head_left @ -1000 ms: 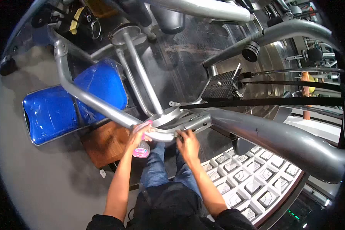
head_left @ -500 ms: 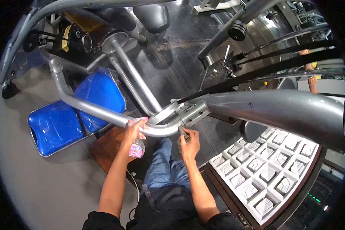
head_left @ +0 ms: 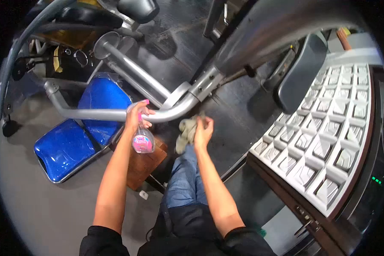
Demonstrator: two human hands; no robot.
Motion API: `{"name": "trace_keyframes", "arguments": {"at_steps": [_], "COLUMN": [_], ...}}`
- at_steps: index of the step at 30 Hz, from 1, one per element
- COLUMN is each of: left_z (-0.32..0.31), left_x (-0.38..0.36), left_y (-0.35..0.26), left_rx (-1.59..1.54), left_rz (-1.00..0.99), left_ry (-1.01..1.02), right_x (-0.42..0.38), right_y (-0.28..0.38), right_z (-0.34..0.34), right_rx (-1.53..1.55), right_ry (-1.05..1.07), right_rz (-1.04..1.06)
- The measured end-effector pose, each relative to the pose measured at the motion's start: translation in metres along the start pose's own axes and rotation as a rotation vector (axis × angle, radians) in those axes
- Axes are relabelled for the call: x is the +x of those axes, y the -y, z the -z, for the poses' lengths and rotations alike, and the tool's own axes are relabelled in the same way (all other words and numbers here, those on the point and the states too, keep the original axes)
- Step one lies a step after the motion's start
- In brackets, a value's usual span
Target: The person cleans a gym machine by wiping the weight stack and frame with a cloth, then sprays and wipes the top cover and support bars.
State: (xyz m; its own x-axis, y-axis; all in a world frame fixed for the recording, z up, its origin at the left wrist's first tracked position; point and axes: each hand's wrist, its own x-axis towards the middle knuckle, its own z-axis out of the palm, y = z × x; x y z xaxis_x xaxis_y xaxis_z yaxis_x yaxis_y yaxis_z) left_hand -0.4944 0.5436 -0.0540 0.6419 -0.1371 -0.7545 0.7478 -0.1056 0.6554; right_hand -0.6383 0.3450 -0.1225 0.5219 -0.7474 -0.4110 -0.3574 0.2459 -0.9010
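Note:
My left hand (head_left: 136, 115) is closed around the neck of a clear spray bottle (head_left: 143, 142) with a pink trigger head and a pink label. It is right at the grey metal tube (head_left: 89, 114) of a gym machine. In my right hand (head_left: 204, 133) is a crumpled greenish-grey cloth (head_left: 186, 131), pinched between the fingers and hanging down over my jeans. This hand is below the bend of the tube, apart from it.
A blue padded chair (head_left: 64, 147) stands at left beyond the tube. Below it is a brown wooden box (head_left: 147, 164). To the right are a white embossed panel (head_left: 320, 141) in a dark frame and a black machine pad (head_left: 303, 72). Black flooring (head_left: 230, 123) lies between.
My right hand has come away from the tube, and the cloth now hangs loose from it. The left hand still holds the bottle. My view has shifted to the right.

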Motion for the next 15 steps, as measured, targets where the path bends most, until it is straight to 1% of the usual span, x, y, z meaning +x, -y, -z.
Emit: {"name": "trace_keyframes", "arguments": {"at_steps": [1, 3, 5, 6, 7, 10, 11, 13, 15], "left_z": [0.004, -0.005, -0.002, -0.001, -0.001, -0.004, -0.004, -0.006, -0.005], "left_x": [0.003, -0.006, -0.001, 0.0, 0.002, -0.001, -0.002, -0.003, -0.002], "left_y": [0.0, -0.003, 0.0, 0.001, 0.0, -0.003, -0.004, -0.005, -0.005], "left_rx": [0.023, 0.038, 0.034, 0.038, 0.04, 0.043, 0.042, 0.033, 0.035], "left_rz": [-0.018, -0.069, -0.081, -0.074, -0.069, -0.037, -0.032, -0.026, -0.018], "left_ry": [0.024, -0.032, -0.012, -0.013, -0.012, -0.04, -0.044, -0.051, -0.053], "right_x": [0.008, 0.024, 0.021, 0.007, -0.01, -0.047, -0.056, -0.047, -0.025], "right_y": [0.011, 0.006, 0.0, 0.009, 0.019, -0.01, -0.004, -0.038, -0.025], "right_z": [-0.003, -0.017, -0.039, -0.044, -0.047, -0.055, -0.05, -0.055, -0.051], "right_rx": [0.029, 0.018, 0.065, -0.003, -0.025, -0.033, 0.053, 0.139, 0.079], "right_ry": [-0.052, 0.019, -0.061, -0.152, -0.186, -0.057, 0.106, 0.125, -0.028], "right_rz": [-0.038, -0.055, -0.128, -0.04, -0.045, -0.073, -0.236, -0.215, -0.155]}}
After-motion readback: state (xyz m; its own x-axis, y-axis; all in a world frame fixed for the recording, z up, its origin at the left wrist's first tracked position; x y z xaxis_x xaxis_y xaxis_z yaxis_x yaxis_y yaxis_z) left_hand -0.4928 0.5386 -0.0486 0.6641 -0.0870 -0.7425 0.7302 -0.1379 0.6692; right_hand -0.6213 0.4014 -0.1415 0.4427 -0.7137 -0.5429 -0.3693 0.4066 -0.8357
